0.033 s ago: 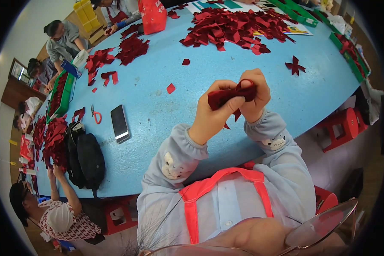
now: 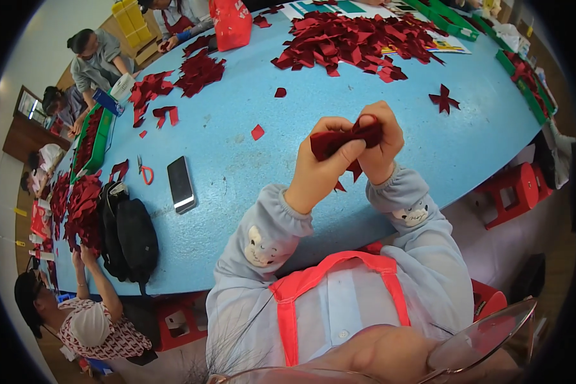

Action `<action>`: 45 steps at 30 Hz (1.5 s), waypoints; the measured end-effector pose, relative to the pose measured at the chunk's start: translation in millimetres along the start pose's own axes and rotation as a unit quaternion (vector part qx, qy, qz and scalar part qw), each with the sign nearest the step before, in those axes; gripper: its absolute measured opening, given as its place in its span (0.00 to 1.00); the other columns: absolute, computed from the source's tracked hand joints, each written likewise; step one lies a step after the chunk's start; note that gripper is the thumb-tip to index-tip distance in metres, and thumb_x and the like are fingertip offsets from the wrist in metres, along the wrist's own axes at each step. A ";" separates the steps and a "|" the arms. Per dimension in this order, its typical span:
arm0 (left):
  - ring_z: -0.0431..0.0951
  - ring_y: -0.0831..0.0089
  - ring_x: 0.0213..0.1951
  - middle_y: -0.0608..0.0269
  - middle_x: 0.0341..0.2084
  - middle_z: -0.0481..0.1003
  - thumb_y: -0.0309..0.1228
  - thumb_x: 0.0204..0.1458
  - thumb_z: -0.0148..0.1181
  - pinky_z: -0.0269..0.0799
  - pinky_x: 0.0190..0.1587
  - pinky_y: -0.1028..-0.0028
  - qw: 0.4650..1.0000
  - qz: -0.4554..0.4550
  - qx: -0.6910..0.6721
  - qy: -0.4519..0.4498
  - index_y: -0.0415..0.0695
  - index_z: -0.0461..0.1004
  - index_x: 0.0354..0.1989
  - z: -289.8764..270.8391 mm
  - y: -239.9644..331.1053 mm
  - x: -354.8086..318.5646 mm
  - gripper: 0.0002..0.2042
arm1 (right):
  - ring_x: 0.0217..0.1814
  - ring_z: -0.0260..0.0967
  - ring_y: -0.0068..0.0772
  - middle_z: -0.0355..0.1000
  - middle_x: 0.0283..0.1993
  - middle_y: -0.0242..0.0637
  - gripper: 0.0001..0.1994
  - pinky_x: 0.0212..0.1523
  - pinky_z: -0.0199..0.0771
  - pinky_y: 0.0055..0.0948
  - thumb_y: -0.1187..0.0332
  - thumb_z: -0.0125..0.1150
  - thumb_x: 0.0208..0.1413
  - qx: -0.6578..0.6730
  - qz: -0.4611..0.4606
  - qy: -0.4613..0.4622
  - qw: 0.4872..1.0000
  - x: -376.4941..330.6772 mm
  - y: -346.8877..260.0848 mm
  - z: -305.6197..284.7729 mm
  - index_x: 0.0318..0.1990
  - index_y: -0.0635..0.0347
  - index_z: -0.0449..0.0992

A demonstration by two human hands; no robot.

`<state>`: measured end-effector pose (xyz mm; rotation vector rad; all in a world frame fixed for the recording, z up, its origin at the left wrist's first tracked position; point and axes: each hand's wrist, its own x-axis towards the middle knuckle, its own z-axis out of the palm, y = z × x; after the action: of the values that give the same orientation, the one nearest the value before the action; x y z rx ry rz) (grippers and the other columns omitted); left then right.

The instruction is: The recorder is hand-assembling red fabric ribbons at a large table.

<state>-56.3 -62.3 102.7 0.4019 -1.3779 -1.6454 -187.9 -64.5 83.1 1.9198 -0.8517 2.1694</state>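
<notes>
A dark red fabric bow (image 2: 333,142) is held up above the blue table, pinched between both hands. My left hand (image 2: 323,157) grips its left side, the thumb laid across the front near the middle. At the right loop, the fingers and thumb of my right hand (image 2: 385,141) are closed on the cloth. Pointed ribbon tails hang below the bow, partly behind my left hand. The bow's back is hidden. Farther right on the table lies a separate dark red bow (image 2: 443,99), with a small red scrap (image 2: 257,132) to the left of my hands.
Heaps of dark red fabric pieces (image 2: 352,45) cover the far table (image 2: 237,160). To the left are a phone (image 2: 182,185), red-handled snips (image 2: 146,171), a black bag (image 2: 131,237) and a green tray (image 2: 96,150). A person (image 2: 96,313) handles cloth at the left; red stools (image 2: 512,195) stand right.
Both hands keep their hold on the bow and have shifted only slightly. The loop at my right hand looks a little flatter and turned. The other things lie as before.
</notes>
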 end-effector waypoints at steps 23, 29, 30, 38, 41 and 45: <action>0.73 0.79 0.30 0.64 0.29 0.73 0.31 0.58 0.45 0.70 0.29 0.79 0.962 -0.011 -0.094 0.255 0.39 0.66 0.38 -43.9 -68.9 21.3 0.08 | 0.21 0.57 0.09 0.66 0.23 0.23 0.06 0.19 0.54 0.13 0.70 0.51 0.55 0.110 0.509 0.048 0.852 -30.9 38.7 26.8 0.33 0.62 0.73; 0.73 0.76 0.27 0.62 0.27 0.73 0.30 0.59 0.42 0.71 0.26 0.76 0.956 -0.004 -0.052 0.290 0.40 0.64 0.38 -62.3 -74.4 29.6 0.07 | 0.26 0.61 0.11 0.70 0.29 0.25 0.08 0.25 0.59 0.13 0.75 0.51 0.51 0.153 0.466 -0.081 0.868 -38.7 48.4 24.1 0.39 0.62 0.73; 0.73 0.76 0.27 0.62 0.27 0.73 0.30 0.59 0.42 0.71 0.26 0.76 0.955 -0.005 -0.051 0.293 0.40 0.64 0.38 -64.9 -74.5 28.5 0.07 | 0.27 0.62 0.11 0.70 0.30 0.25 0.10 0.26 0.60 0.13 0.76 0.51 0.50 0.171 0.454 -0.102 0.868 -40.8 49.1 22.7 0.40 0.62 0.73; 0.72 0.78 0.22 0.62 0.24 0.73 0.31 0.56 0.49 0.68 0.21 0.78 0.972 -0.174 -0.033 0.158 0.40 0.68 0.36 -84.0 -49.4 19.5 0.08 | 0.35 0.66 0.14 0.71 0.36 0.27 0.12 0.37 0.66 0.15 0.77 0.51 0.49 0.068 0.492 -0.128 0.859 -45.3 57.7 20.3 0.42 0.63 0.72; 0.69 0.80 0.21 0.65 0.25 0.72 0.32 0.53 0.54 0.62 0.21 0.80 0.971 -0.191 -0.004 0.141 0.40 0.69 0.37 -98.4 -59.3 17.2 0.08 | 0.37 0.67 0.16 0.71 0.36 0.28 0.12 0.39 0.67 0.18 0.74 0.53 0.50 0.134 0.442 -0.195 0.865 -48.3 58.6 16.1 0.43 0.63 0.72; 0.66 0.83 0.20 0.67 0.23 0.72 0.31 0.50 0.58 0.58 0.20 0.81 0.968 -0.215 0.064 0.116 0.41 0.70 0.33 -114.3 -52.5 20.0 0.07 | 0.37 0.68 0.19 0.71 0.36 0.29 0.11 0.40 0.67 0.20 0.72 0.54 0.50 0.182 0.511 -0.225 0.810 -30.5 61.4 17.4 0.42 0.63 0.72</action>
<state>-5.5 -149.4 24.9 0.9954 -1.2805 -1.7845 -194.3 -115.9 34.9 2.6078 -2.0956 2.5032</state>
